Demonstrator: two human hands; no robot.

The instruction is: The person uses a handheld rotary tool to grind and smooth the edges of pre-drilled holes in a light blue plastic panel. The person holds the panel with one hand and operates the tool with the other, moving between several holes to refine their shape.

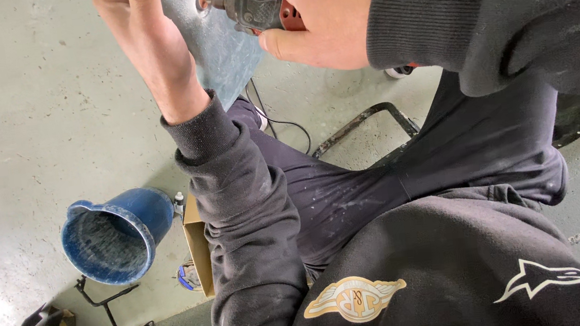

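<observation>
Grinding under way on the grey metal plate (220, 42), held up above the lap. Bit of the rotary tool (256, 10) pressed at a small round spot on the plate, ringed in a rusty tone; plausibly a hole being cleaned or widened, though too small in view to judge how much remains. Rest of the plate face looks untouched.

Left hand (140, 26) raised, forearm upright, fingers wrapped over the plate's left edge, clamped firmly. Right hand (319, 12) closed around the tool body just right of the worked spot, wrist bent inward, thumb along the underside. Cord hanging below the grip toward the floor. Blue bucket (116, 236) well below and left of the hands, on its side.
</observation>
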